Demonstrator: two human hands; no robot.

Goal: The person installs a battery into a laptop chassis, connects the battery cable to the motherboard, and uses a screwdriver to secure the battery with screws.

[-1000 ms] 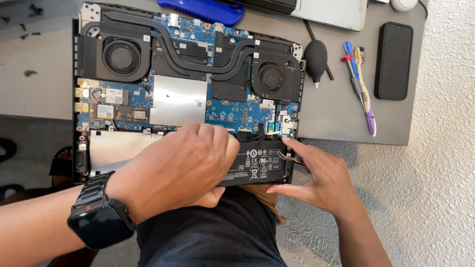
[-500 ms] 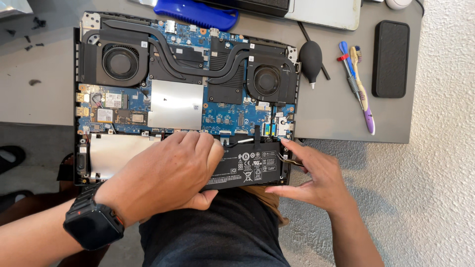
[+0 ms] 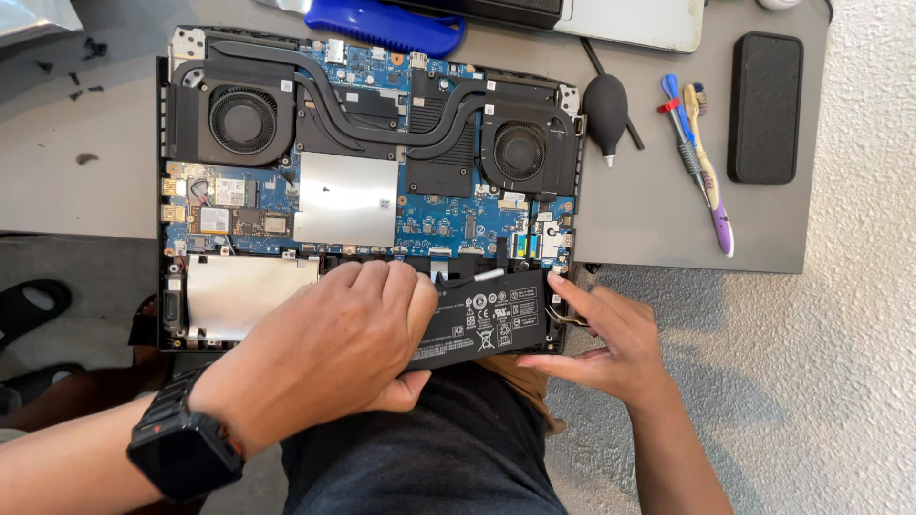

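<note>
Since the earlier frames, more of the black battery pack (image 3: 487, 319) shows: the left hand (image 3: 329, 358) has slid off toward the left, and the label side now lies bare from the middle to the right end. The pack sits in the front bay of the opened laptop (image 3: 372, 181), its near edge raised a little over the chassis lip and overhanging the person's lap.

The left hand lies flat across the pack's left half, fingers spread on top and thumb tucked under the near edge, so its grip is closed on the pack. The right hand (image 3: 606, 339) pinches the pack's right end, forefinger on the upper corner and thumb below, beside a thin bundle of wires (image 3: 558, 317). A dark wristwatch (image 3: 181, 448) sits on the left wrist.

Inside the laptop shell, two round fans (image 3: 243, 119) sit left and right, joined by dark heat pipes, with a blue circuit board and a silver shield plate (image 3: 345, 198) between them. A silver panel fills the bay left of the pack.

On the grey counter (image 3: 649, 210), right of the laptop, lie a black air blower (image 3: 605, 103), a purple-handled brush (image 3: 711, 181) beside a blue tool, and a black rectangular case (image 3: 765, 107).
</note>
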